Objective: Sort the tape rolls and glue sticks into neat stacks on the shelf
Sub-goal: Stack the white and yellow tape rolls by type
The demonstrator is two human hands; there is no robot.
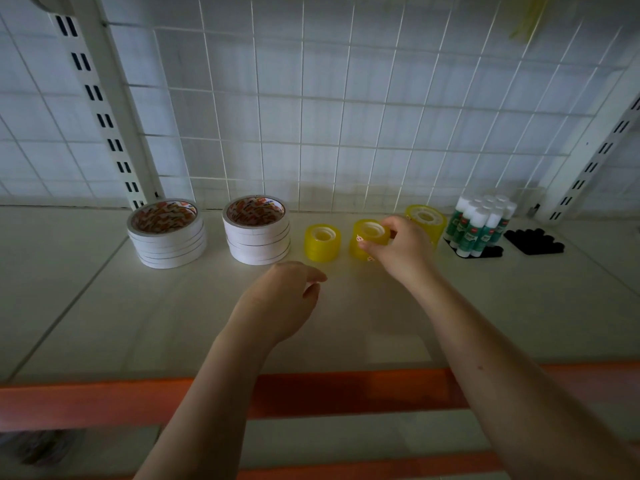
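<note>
Yellow tape roll (370, 237) is pinched by the right hand (403, 252): fingers are curled over its top rim and near side, so this grip is closed on the roll, which sits on or just above the shelf (104, 306); contact with the surface cannot be confirmed. Just left of that grip a second small yellow roll (322, 242) is seen standing alone on the shelf, apart from the held one. Behind and to the right of the grip a larger yellow roll stack (426, 220) is partly hidden by the hand. Further right of it, glue sticks (479, 225) with white caps and green labels are bunched upright on a black tray (491, 252); a second black tray (533, 240) is placed beside that. Well left of the grip, two stacks of white tape rolls are found: the nearer stack (256, 230) is fairly square, the far-left stack (168, 233) is slightly skewed. The left hand (280, 303) is held above the shelf, nearer the front edge than the right grip, with fingers loosely curled and nothing in them. A white wire grid (311, 98) is mounted behind the shelf, and an orange front rail (329, 393) is visible below the forearms.
</note>
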